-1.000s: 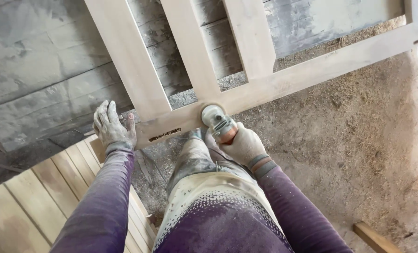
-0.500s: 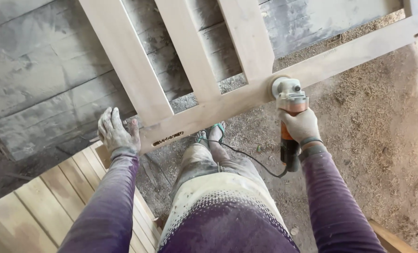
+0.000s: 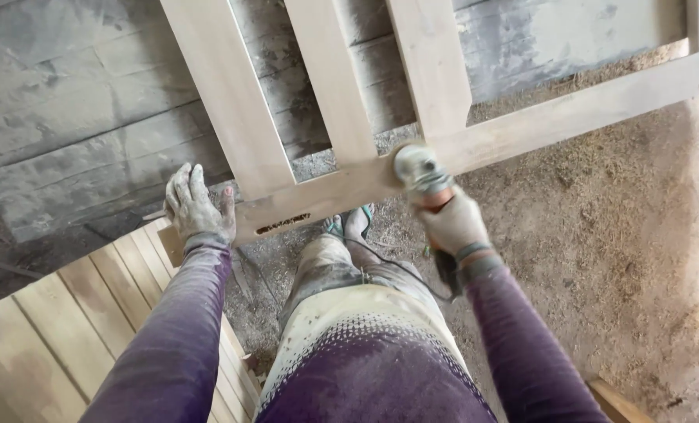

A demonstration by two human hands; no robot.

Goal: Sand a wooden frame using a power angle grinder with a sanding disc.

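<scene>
Right hand (image 3: 455,223) grips an angle grinder (image 3: 421,174) against the wooden frame (image 3: 521,125); left hand (image 3: 196,207) lies open on the frame's end, above stacked planks (image 3: 59,329).

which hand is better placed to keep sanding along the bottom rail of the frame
Right. The right hand already grips the sander, its disc on the frame's bottom rail. The left hand lies flat on the frame's corner, apparently steadying it.
</scene>
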